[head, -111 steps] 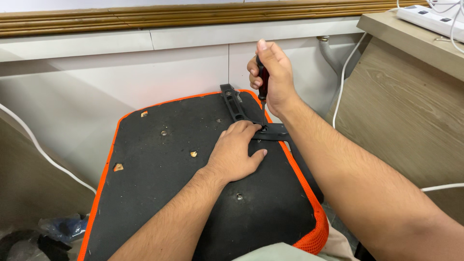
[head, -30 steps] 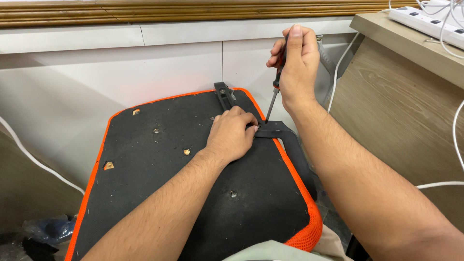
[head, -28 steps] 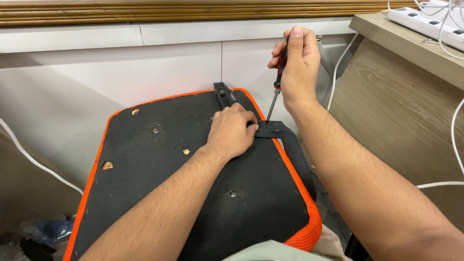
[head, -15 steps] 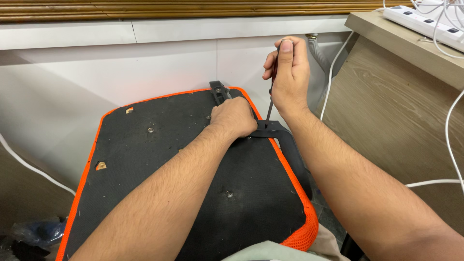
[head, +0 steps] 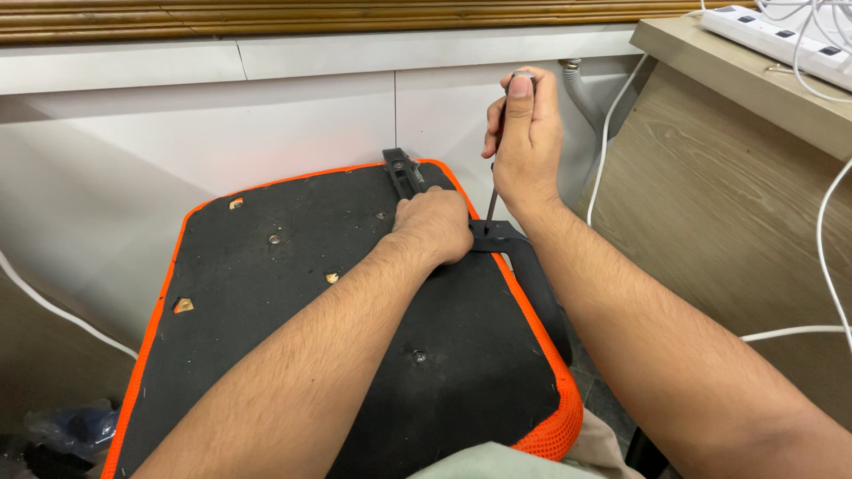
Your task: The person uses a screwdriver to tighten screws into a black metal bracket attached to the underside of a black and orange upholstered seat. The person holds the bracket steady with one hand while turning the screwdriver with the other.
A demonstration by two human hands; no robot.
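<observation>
While the left hand [head: 435, 226] pressed curled fingers onto the black armrest bracket [head: 510, 244], the right hand [head: 525, 133] gripped a screwdriver [head: 493, 191], its tip seemingly at a screw.

White wall panels [head: 266, 115] under wooden trim [head: 311, 18], wooden desk [head: 737, 160] at right.
</observation>
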